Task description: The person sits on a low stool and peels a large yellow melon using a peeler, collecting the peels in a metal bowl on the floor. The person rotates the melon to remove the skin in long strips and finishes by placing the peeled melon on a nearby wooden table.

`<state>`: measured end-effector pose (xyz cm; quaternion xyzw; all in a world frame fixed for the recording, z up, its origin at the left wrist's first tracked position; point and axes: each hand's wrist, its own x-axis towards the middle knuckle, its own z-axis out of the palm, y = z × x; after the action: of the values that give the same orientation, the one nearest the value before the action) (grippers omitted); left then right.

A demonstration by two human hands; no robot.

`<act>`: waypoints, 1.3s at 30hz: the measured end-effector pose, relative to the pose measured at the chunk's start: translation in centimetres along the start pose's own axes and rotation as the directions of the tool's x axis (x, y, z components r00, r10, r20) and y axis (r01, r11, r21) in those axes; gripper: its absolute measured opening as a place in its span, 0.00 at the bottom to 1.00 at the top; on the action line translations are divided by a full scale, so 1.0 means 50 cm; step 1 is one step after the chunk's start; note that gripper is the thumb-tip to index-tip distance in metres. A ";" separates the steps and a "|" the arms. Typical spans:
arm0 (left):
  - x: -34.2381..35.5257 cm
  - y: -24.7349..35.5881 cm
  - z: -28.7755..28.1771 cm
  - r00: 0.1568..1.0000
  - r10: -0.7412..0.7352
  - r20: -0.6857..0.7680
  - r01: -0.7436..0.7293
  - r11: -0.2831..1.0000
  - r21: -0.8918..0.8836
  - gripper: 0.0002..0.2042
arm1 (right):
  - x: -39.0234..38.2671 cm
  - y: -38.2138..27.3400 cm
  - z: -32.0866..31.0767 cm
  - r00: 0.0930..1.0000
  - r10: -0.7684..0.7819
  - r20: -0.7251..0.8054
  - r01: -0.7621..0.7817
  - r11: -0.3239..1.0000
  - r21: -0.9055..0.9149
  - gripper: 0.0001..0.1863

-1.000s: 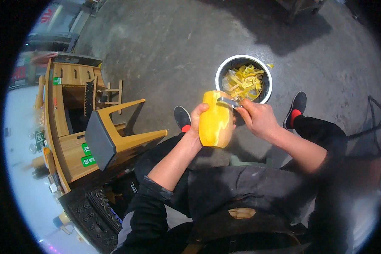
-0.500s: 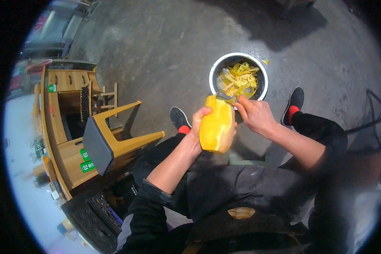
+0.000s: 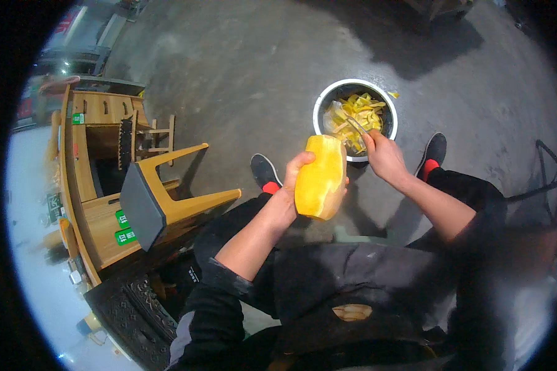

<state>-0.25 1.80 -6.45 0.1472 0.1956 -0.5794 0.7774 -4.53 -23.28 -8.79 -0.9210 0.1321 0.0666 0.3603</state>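
Note:
My left hand [image 3: 295, 179] is closed around a large yellow squash [image 3: 319, 176], its thumb along the left side. Most of the squash is bare, bright yellow flesh, with a paler strip of skin down its right side. In my right hand [image 3: 387, 157] is a metal peeler [image 3: 355, 125], held by its handle, away from the squash and over a white-rimmed basin [image 3: 317, 117]. Yellow peelings [image 3: 366, 110] lie heaped inside the basin, which stands on the floor between my feet.
At the left an upturned-looking stool [image 3: 164, 198] with yellow legs tilts against a wooden cabinet [image 3: 96, 216]. A dark carved piece [image 3: 133, 321] is at lower left. One stray peel [image 3: 393, 94] lies beyond the basin. Dark metal legs [image 3: 538, 179] stand at the right.
My right hand has drawn the peeler off the top of the squash, out to the right and over the basin. My left hand still holds the squash in nearly the same spot.

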 end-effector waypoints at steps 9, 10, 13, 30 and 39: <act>0.003 0.002 0.002 0.984 0.028 -0.176 -0.006 0.992 0.122 0.38 | -0.060 -0.047 -0.028 0.944 -0.327 0.047 0.329 0.944 -0.036 0.14; 0.004 0.001 0.012 0.995 0.012 -0.102 0.000 0.993 0.118 0.38 | -0.048 -0.032 -0.022 0.933 -0.360 0.006 0.360 0.932 -0.038 0.15; 0.006 -0.004 0.034 0.999 -0.008 -0.042 0.013 0.993 0.120 0.37 | -0.019 0.018 -0.010 0.983 -0.056 0.173 0.093 0.972 -0.216 0.18; 0.036 0.014 0.015 0.955 0.142 -0.260 -0.105 0.983 0.151 0.35 | -0.081 -0.094 -0.080 0.922 -0.380 0.072 0.384 0.922 -0.051 0.12; 0.010 0.001 0.049 0.999 -0.022 -0.025 0.025 0.993 0.112 0.37 | -0.011 -0.004 -0.042 0.990 -0.109 0.094 0.126 0.971 -0.202 0.16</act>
<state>0.25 0.27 -4.55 0.1954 0.1736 -0.5968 0.7586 -4.92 -24.44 -7.01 -0.9562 0.0546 0.0965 0.2710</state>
